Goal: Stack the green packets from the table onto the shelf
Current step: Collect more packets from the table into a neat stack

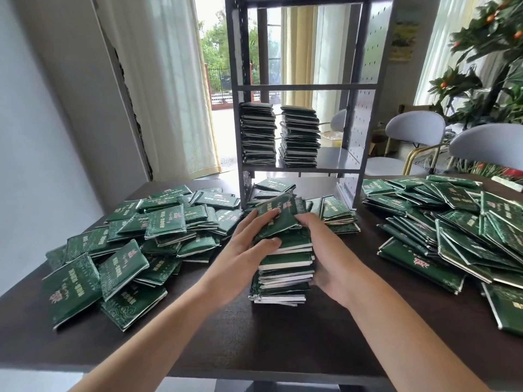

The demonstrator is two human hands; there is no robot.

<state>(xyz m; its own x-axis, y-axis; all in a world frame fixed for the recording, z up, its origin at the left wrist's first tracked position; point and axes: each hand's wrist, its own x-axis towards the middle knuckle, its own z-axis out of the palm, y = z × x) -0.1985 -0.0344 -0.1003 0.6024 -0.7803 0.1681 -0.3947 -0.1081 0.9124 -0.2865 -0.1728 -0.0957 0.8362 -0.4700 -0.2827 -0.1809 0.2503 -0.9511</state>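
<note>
A tall stack of green packets (285,267) stands on the dark table (254,340) in front of me, its top packet tilted. My left hand (240,250) grips the stack's left side, fingers lying over the top packet. Around the stack's right side wraps my right hand (325,258). Loose green packets lie in a heap on the left (127,250) and another on the right (458,230). Behind stands a grey metal shelf (300,166) with two stacks of packets (258,134) on its lower board.
More packets lie under the shelf's lowest board (334,210). White chairs (486,145) stand at the right behind the table, with a leafy plant (492,60) beyond. The shelf's right portion beside the stacks is bare.
</note>
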